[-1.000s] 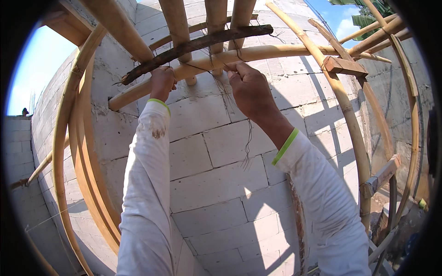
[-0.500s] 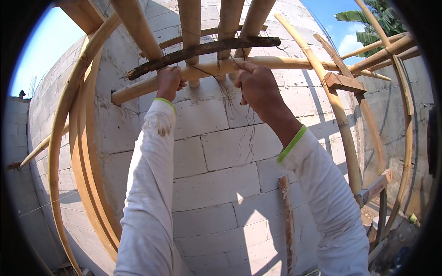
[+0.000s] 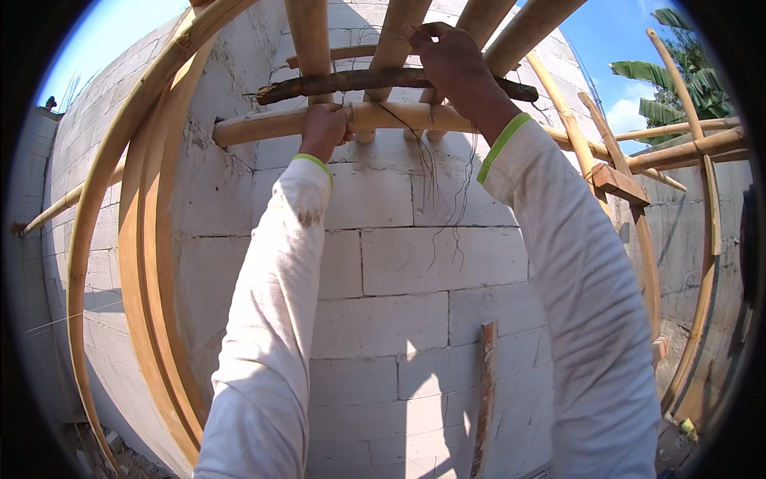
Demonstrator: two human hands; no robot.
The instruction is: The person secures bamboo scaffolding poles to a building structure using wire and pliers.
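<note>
My left hand (image 3: 325, 130) is closed in front of a horizontal bamboo pole (image 3: 267, 128), next to a wire tie; whatever its fingers hold is hidden. Higher up, my right hand (image 3: 459, 68) pinches a thin wire in front of the upright-running bamboo poles (image 3: 392, 44). A dark, rough stick (image 3: 351, 82) lies across those poles, just above the horizontal one, and passes behind my right hand. Loose dark wires (image 3: 459, 211) dangle from the bamboo in front of the block wall.
A pale block wall (image 3: 431, 259) rises close ahead. Wooden frame boards (image 3: 148, 263) and a bent bamboo pole (image 3: 80, 263) stand at left. More bamboo scaffolding (image 3: 690, 160) with a short wood block (image 3: 620, 185) is at right. A narrow wood strip (image 3: 484, 391) leans low on the wall.
My right hand has risen from the horizontal pole to above the dark stick, drawing a wire up. My left hand stays by the horizontal pole. The whole view has shifted.
</note>
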